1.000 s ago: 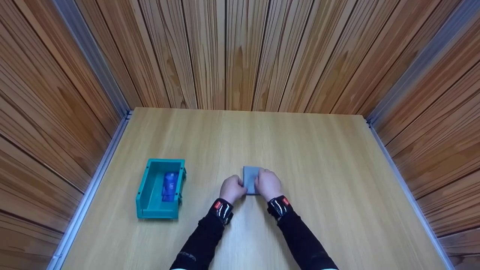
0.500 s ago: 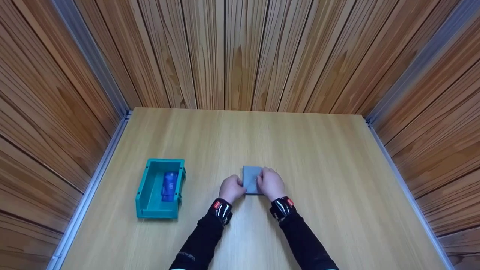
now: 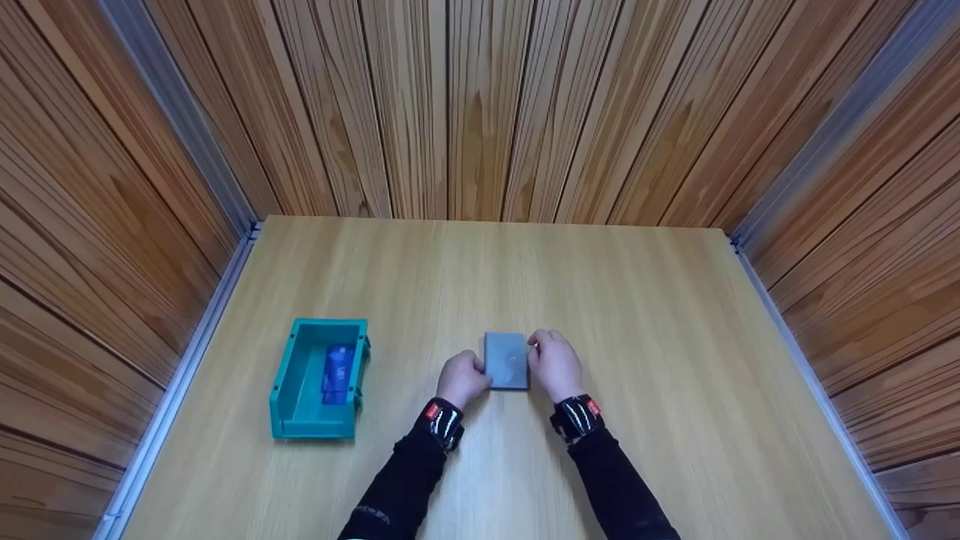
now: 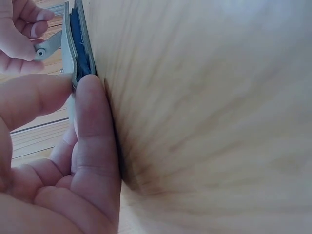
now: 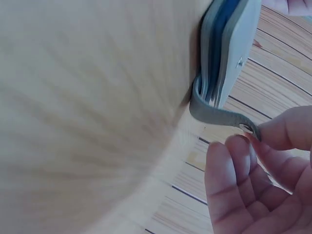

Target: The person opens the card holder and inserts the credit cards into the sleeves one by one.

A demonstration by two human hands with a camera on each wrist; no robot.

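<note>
A small grey-blue wallet (image 3: 506, 361) lies flat on the table, its dark blue inside showing between the covers in the wrist views. My left hand (image 3: 463, 377) pinches the wallet's near left corner between thumb and finger (image 4: 92, 109). On the other side, my right hand (image 3: 555, 366) holds the tip of the snap strap (image 5: 219, 116) between thumb and fingers. The strap is unfastened and pulled out from the wallet's right edge, a metal snap at its end. A matching snap stud (image 5: 240, 62) shows on the cover.
A teal open-front bin (image 3: 304, 375) stands on the table to the left, with a blue item (image 3: 338, 373) lying in it. Wooden plank walls (image 3: 480, 112) enclose the table (image 3: 637, 300) at the back and both sides, with metal rails along the side edges.
My right hand has moved right, off the wallet's top, drawing the strap away from the cover and uncovering the wallet's face. My left hand has stayed at the left edge.
</note>
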